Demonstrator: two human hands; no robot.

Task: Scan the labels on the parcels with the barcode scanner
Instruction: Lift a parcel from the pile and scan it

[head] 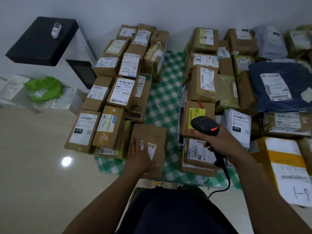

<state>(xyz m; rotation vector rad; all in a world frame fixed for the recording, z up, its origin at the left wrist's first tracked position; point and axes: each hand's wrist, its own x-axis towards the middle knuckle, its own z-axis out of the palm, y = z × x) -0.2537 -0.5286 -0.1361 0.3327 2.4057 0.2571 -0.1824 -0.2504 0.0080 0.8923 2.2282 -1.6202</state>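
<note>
My right hand (217, 141) grips a black corded barcode scanner (205, 126) with a red light showing on its head. The scanner hangs over a brown box with a yellow label (196, 115), and a box with a white barcode label (197, 152) lies just below it. My left hand (139, 155) lies flat with straight fingers on a brown box (152, 137) that bears handwritten marks, partly covering its white label (152, 149). Several more labelled cardboard parcels lie in two groups on the floor.
A green checked cloth (163, 98) shows between the left parcel group (116, 93) and the right group (236, 81). A navy bag parcel (278, 88) and a yellow envelope (285, 159) lie at right. A black table (42, 41) stands back left, a green bag (43, 88) below it.
</note>
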